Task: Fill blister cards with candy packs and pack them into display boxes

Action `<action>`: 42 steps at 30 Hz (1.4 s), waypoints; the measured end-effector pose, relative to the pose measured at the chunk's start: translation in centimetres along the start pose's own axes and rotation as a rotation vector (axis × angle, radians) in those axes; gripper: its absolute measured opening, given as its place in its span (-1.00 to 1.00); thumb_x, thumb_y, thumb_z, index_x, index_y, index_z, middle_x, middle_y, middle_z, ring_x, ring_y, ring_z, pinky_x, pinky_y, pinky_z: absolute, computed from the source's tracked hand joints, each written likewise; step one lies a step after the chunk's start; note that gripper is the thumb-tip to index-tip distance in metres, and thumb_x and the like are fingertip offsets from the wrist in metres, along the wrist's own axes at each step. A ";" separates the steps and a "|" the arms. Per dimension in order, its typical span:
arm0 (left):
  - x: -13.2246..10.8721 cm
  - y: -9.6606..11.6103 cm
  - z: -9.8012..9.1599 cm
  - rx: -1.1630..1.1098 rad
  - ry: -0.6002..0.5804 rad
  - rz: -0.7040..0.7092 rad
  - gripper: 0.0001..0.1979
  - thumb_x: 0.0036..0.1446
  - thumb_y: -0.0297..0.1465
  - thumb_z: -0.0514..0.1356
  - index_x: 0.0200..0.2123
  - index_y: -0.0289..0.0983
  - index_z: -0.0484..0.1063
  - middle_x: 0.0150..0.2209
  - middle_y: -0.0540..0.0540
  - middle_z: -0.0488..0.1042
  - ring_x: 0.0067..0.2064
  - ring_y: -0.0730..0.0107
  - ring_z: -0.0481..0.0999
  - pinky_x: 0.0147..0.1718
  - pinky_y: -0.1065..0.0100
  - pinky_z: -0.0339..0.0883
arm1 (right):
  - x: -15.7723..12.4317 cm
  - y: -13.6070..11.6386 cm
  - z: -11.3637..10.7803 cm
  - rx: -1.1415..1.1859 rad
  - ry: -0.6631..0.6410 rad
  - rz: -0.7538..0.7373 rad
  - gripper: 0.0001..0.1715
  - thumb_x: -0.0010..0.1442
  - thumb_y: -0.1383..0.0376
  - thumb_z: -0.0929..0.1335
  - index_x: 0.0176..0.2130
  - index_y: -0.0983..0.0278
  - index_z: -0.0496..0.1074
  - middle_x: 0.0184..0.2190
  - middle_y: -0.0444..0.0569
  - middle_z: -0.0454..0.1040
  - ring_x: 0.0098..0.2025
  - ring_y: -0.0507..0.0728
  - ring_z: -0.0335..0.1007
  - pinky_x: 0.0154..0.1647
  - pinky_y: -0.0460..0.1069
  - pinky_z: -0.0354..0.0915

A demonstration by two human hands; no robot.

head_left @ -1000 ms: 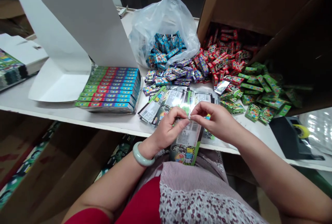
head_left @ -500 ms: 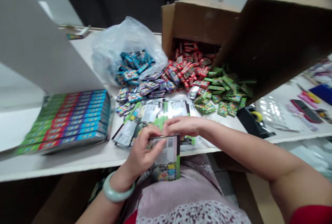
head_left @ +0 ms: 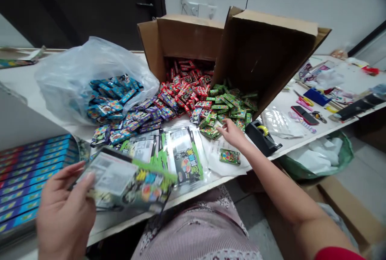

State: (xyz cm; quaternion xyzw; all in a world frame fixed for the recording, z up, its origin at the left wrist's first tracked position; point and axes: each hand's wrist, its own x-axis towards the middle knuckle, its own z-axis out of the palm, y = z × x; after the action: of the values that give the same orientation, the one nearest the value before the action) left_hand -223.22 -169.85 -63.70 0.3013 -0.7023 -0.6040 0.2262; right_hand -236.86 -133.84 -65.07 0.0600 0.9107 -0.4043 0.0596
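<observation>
At eight o'clock, the left hand (head_left: 66, 207) is holding a printed plastic pouch (head_left: 132, 183). The right hand (head_left: 234, 134), fingers slightly parted, is at three o'clock, beside small green printed boxes (head_left: 224, 101); contact I cannot tell.

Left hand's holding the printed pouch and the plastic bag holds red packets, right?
Not red: the head view shows blue packets in the plastic bag. The left hand does hold the printed pouch.

Green packets (head_left: 230, 101), red packets (head_left: 187, 91) — striped apron (head_left: 189, 238)
</observation>
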 end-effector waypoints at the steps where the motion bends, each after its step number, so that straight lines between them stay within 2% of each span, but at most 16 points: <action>1: 0.1 -0.2 0.7 -0.083 -0.011 -0.049 -0.71 0.05 -0.38 0.29 -0.13 -0.01 0.41 -0.11 0.10 0.47 -0.12 0.32 0.48 -0.27 0.35 0.44 | 0.6 1.0 0.1 0.001 0.002 0.025 -0.50 0.03 0.15 0.45 -0.07 0.29 0.33 -0.32 -0.02 0.45 -0.29 0.15 0.37 -0.15 0.09 0.26; 3: 0.0 -0.6 2.1 -0.207 -0.069 -0.140 -0.71 0.07 -0.41 0.28 -0.13 -0.06 0.38 -0.15 0.09 0.47 -0.14 0.37 0.49 -0.24 0.36 0.45 | 1.4 2.4 0.9 0.040 -0.021 0.056 -0.51 -0.02 0.14 0.46 -0.13 0.28 0.33 -0.50 -0.14 0.38 -0.43 0.11 0.32 -0.25 0.08 0.28; 6: -0.1 -1.8 3.2 -0.171 -0.159 -0.201 -0.70 0.07 -0.37 0.31 -0.12 -0.11 0.35 -0.25 0.08 0.46 -0.19 0.42 0.49 -0.25 0.40 0.43 | 1.8 3.2 1.9 0.133 -0.003 0.090 -0.57 -0.05 0.16 0.45 -0.21 0.27 0.31 -0.56 -0.23 0.26 -0.50 0.06 0.26 -0.39 0.03 0.30; 13: 1.8 -4.6 0.8 0.118 -0.237 -0.122 -0.56 -0.07 -0.33 0.39 -0.12 -0.14 0.31 -0.20 0.04 0.44 -0.10 0.33 0.48 -0.11 0.32 0.38 | -0.8 3.2 -1.3 0.408 -0.015 0.037 -0.49 -0.01 0.02 0.40 -0.15 0.30 0.38 -0.45 -0.15 0.33 -0.42 0.03 0.30 -0.44 -0.04 0.35; 18: 2.9 -4.6 -0.5 0.593 -0.377 0.160 -0.50 0.01 -0.19 0.30 -0.01 -0.22 0.28 -0.12 -0.14 0.43 -0.08 0.06 0.44 -0.15 0.11 0.38 | -3.3 0.1 -1.3 0.523 -0.154 -0.049 -0.49 0.03 0.08 0.41 -0.06 0.27 0.47 -0.40 -0.14 0.37 -0.39 0.00 0.27 -0.44 -0.08 0.33; 21: 1.1 -2.7 -0.4 0.723 -0.317 0.382 -0.55 0.05 -0.19 0.26 -0.02 -0.25 0.32 -0.03 -0.22 0.38 0.04 -0.06 0.36 -0.09 0.02 0.33 | -4.2 -2.2 -0.1 0.590 -0.213 -0.080 -0.55 0.00 0.12 0.44 -0.12 0.27 0.45 -0.46 -0.18 0.34 -0.44 -0.02 0.24 -0.50 -0.10 0.30; 23: -1.3 -1.2 0.7 0.533 -0.380 0.311 -0.58 0.09 -0.19 0.24 -0.01 -0.20 0.32 0.01 -0.18 0.37 0.00 0.08 0.40 -0.11 0.11 0.37 | -4.9 -3.5 1.3 0.645 -0.254 -0.049 -0.59 -0.04 0.11 0.47 -0.22 0.25 0.41 -0.48 -0.20 0.33 -0.45 -0.01 0.27 -0.52 -0.10 0.33; 24: -2.7 -0.7 1.5 0.368 -0.457 0.201 -0.59 0.09 -0.18 0.24 -0.02 -0.20 0.31 -0.05 -0.15 0.41 -0.10 0.17 0.46 -0.18 0.16 0.40 | -5.3 -4.1 2.2 0.675 -0.281 -0.022 -0.60 -0.06 0.11 0.48 -0.27 0.25 0.38 -0.49 -0.21 0.33 -0.45 0.00 0.29 -0.51 -0.09 0.35; 26: -5.1 -0.1 3.5 0.010 -0.691 -0.060 -0.51 0.09 -0.19 0.25 0.04 -0.22 0.22 -0.10 -0.16 0.47 -0.09 0.23 0.50 -0.15 0.21 0.41 | -6.5 -4.9 4.3 0.723 -0.346 0.027 -0.58 -0.08 0.10 0.49 -0.32 0.23 0.31 -0.49 -0.22 0.33 -0.46 0.00 0.33 -0.48 -0.06 0.39; 27: -6.0 -0.1 4.5 -0.152 -0.728 -0.177 -0.50 0.08 -0.20 0.26 0.03 -0.22 0.21 -0.11 -0.16 0.48 -0.09 0.25 0.51 -0.16 0.23 0.42 | -7.1 -5.2 5.3 0.731 -0.386 0.044 -0.57 -0.08 0.09 0.49 -0.32 0.23 0.28 -0.48 -0.22 0.34 -0.47 0.00 0.35 -0.46 -0.04 0.40; 29: -7.0 -0.3 6.0 -0.386 -0.633 -0.299 -0.62 0.09 -0.20 0.25 -0.09 -0.23 0.25 -0.19 -0.09 0.49 -0.19 0.36 0.53 -0.26 0.34 0.44 | -8.5 -5.6 7.0 0.692 -0.464 0.035 -0.54 -0.05 0.07 0.48 -0.33 0.22 0.23 -0.44 -0.19 0.38 -0.49 0.02 0.38 -0.42 0.00 0.42; 31: -6.9 -0.7 6.4 -0.487 -0.549 -0.358 -0.68 0.09 -0.21 0.26 -0.19 -0.24 0.28 -0.28 -0.03 0.48 -0.32 0.46 0.50 -0.38 0.43 0.42 | -9.5 -5.7 7.9 0.567 -0.494 -0.076 -0.57 0.01 0.05 0.45 -0.31 0.21 0.23 -0.36 -0.11 0.43 -0.41 0.08 0.45 -0.33 0.06 0.45; 33: -6.5 -1.0 6.0 -0.486 -0.555 -0.389 -0.69 0.05 -0.23 0.30 -0.23 -0.26 0.31 -0.35 0.01 0.46 -0.41 0.51 0.46 -0.46 0.46 0.39 | -9.8 -6.0 7.6 0.376 -0.459 -0.330 -0.54 0.05 0.06 0.45 -0.16 0.23 0.28 -0.13 0.07 0.44 -0.12 0.21 0.46 -0.10 0.16 0.42; 36: -6.0 -1.2 5.2 -0.422 -0.643 -0.397 -0.67 0.00 -0.25 0.35 -0.25 -0.27 0.33 -0.39 0.03 0.44 -0.44 0.51 0.45 -0.49 0.45 0.40 | -8.9 -6.9 6.0 0.042 -0.470 -0.754 -0.11 0.01 0.12 0.50 0.21 0.20 0.12 0.28 0.22 0.11 0.33 0.34 -0.01 0.27 0.30 0.09; 38: -6.2 -1.5 5.1 -0.393 -0.694 -0.380 -0.68 0.00 -0.25 0.35 -0.26 -0.26 0.34 -0.41 0.04 0.42 -0.44 0.51 0.44 -0.48 0.45 0.41 | -8.2 -7.6 5.1 -0.137 -0.588 -0.908 0.06 0.00 0.15 0.51 0.32 0.17 -0.03 0.34 0.18 0.00 0.39 0.32 -0.17 0.33 0.29 -0.02; 42: -6.7 -2.1 5.5 -0.357 -0.732 -0.341 -0.70 0.04 -0.22 0.32 -0.27 -0.26 0.34 -0.45 0.06 0.37 -0.48 0.53 0.40 -0.50 0.44 0.39 | -7.7 -8.1 4.8 -0.304 -0.714 -1.002 0.08 0.01 0.15 0.50 0.33 0.25 -0.03 0.30 0.24 0.08 0.34 0.33 -0.02 0.29 0.25 0.07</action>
State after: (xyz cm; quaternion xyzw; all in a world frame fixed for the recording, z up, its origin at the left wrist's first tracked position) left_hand -221.85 -161.50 -66.34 0.1353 -0.5609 -0.8115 -0.0921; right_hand -230.24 -143.28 -61.09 -0.5215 0.7995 -0.2441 0.1710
